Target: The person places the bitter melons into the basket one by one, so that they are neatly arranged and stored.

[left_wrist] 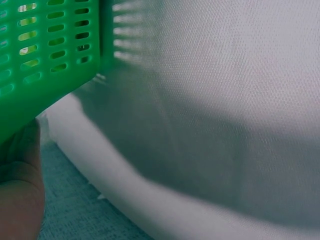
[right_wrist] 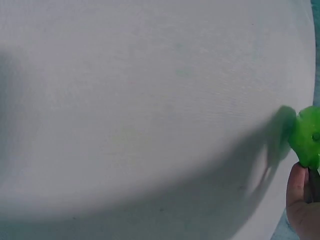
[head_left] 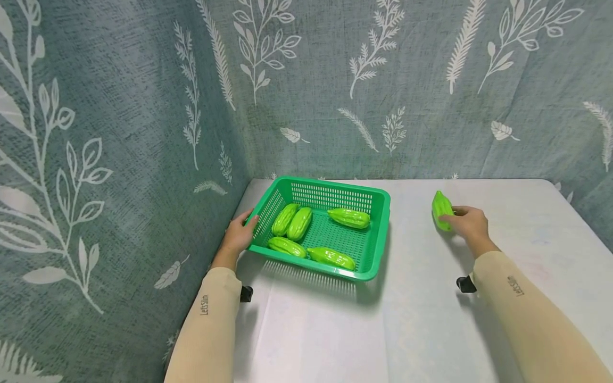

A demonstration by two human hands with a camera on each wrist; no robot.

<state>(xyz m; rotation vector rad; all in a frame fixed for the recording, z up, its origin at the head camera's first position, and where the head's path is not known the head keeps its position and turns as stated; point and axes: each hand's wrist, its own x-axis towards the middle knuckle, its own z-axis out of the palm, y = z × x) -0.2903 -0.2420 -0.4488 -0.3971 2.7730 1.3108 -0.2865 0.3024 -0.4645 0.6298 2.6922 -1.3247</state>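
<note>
A green plastic basket (head_left: 313,272) with slotted walls stands at the left of the white table, tilted slightly toward the camera. My left hand (head_left: 238,234) grips its left rim, thumb on top; the left wrist view shows the fingers (left_wrist: 22,155) under the basket's edge (left_wrist: 55,85). Inside lie several glossy bright green bitter gourds (head_left: 299,223), spread along the left, front and right. Over to the right, my right hand (head_left: 470,226) pinches another bitter gourd (head_left: 441,207) between thumb and fingers, its tip pointing away. That gourd (right_wrist: 306,137) is partly cut off in the right wrist view.
The white table (head_left: 335,330) ends at a grey-green curtain (head_left: 325,106) with white leaf prints along the back. More curtain (head_left: 129,159) hangs close beside the left arm. A black wrist mount (head_left: 465,284) sits below the right sleeve, another (head_left: 246,293) beside the left.
</note>
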